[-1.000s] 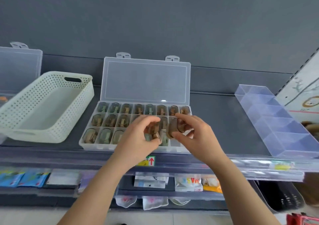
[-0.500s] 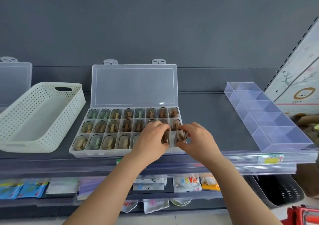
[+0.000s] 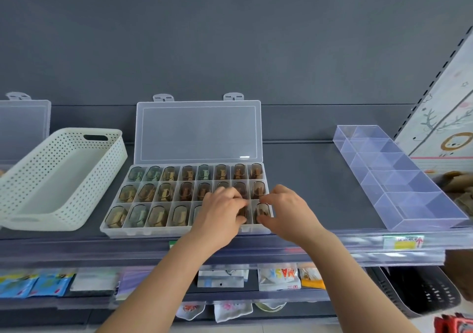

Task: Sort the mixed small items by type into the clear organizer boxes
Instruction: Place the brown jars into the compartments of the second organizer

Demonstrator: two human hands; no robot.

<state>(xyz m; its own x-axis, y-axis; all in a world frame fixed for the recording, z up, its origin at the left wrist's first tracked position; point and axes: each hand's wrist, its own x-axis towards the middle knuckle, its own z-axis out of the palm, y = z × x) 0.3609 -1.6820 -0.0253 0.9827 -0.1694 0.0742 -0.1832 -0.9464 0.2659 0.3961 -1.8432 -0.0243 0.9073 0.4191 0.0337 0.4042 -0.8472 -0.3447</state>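
Shelf: you face a dark grey shelf [image 3: 307,184] against a grey wall [image 3: 230,38].
Right fingers: on your right hand [image 3: 289,212], the index [image 3: 267,199] and thumb [image 3: 261,220] curve on either side of a capsule [image 3: 263,209]. Cannot tell if they pinch it or only bracket it.
Capsule: dark, translucent, seated upright in the front-right corner compartment, between those two fingertips.
Left fingers: your left hand [image 3: 217,217] lies knuckles up, with the fingers curled down over the next compartment to the left. A dark piece [image 3: 242,211] shows at the fingertips. Grip cannot be told.
Hands: side by side and close, not touching, both over the front row's right end.
Organizer box: the clear organizer box [image 3: 179,231] sits mid-shelf with three rows of compartments. Every visible one holds a similar brown or greenish capsule.
Lid: the lid [image 3: 198,132] stands open, upright against the back.
Basket: a white perforated basket [image 3: 58,179] sits just left of the box.
Second lid: another clear lid [image 3: 23,123] stands behind the basket at far left.
Divider tray: a clear divider tray [image 3: 399,176] lies at an angle, well right of your hands.
Lower shelf: packets [image 3: 277,276] lie under the shelf edge, with a black basket [image 3: 422,291] at lower right.
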